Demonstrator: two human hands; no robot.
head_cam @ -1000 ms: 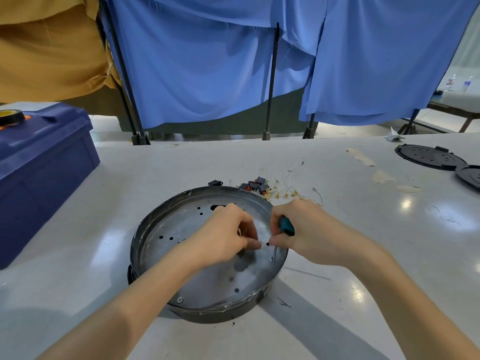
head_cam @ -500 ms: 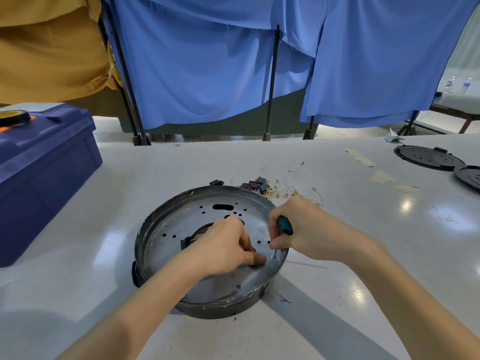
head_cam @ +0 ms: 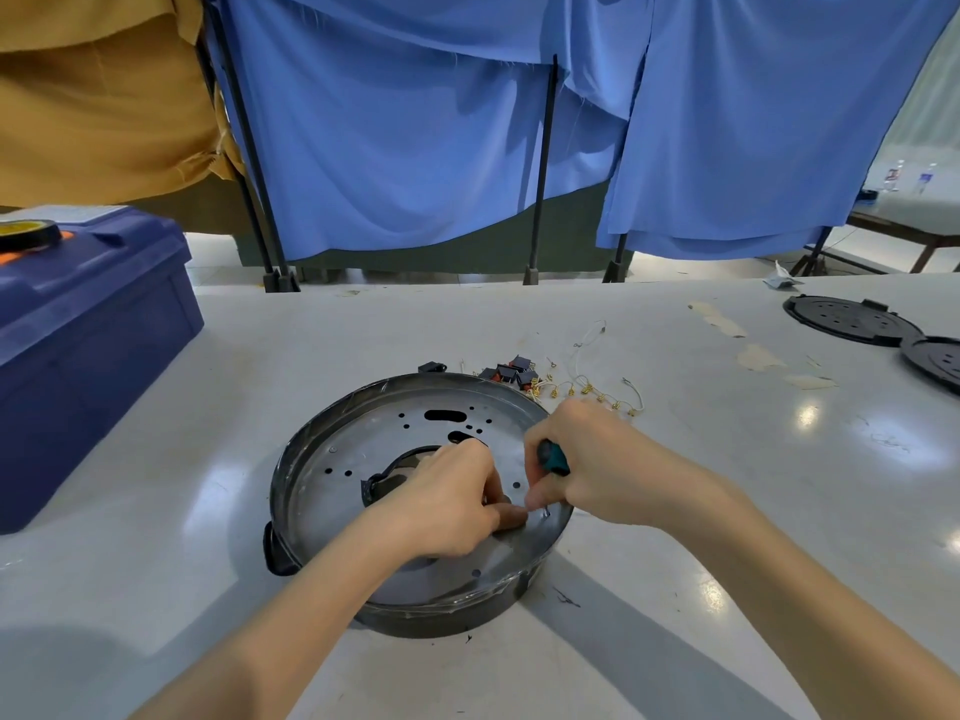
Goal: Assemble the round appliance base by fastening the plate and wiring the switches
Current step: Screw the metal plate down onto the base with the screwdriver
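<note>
Fastening the plate (head_cam: 363, 449): I see right hand (head_cam: 597, 470) fingers grasping the screwdriver (head_cam: 553, 457), left hand (head_cam: 447, 501) fingers curled, contents unclear; switches (head_cam: 511, 374) lie unwired.

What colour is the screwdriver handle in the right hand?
The screwdriver handle is teal with a black end, best seen in the head view.
</note>
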